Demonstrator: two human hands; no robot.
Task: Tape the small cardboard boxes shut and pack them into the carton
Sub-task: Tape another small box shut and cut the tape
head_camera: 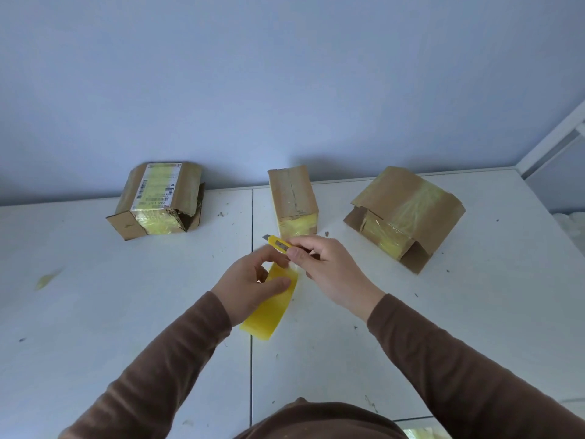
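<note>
Three small cardboard boxes wrapped in yellowish tape stand along the back of the white table: a labelled box [156, 201] at the left, a narrow box [294, 199] in the middle and a wider box [403, 217] at the right. In front of the middle box, my left hand [250, 283] holds a roll of yellow tape [269, 307] above the table. My right hand [329, 267] grips a yellow utility knife [278, 243], blade tip out and pointing left, right above the roll. No carton is in view.
The white table [126, 312] has a seam [252, 359] running front to back under my hands. A scrap of yellow tape [46, 280] lies at the left. Small bits of debris dot the surface. A pale blue wall stands behind the boxes.
</note>
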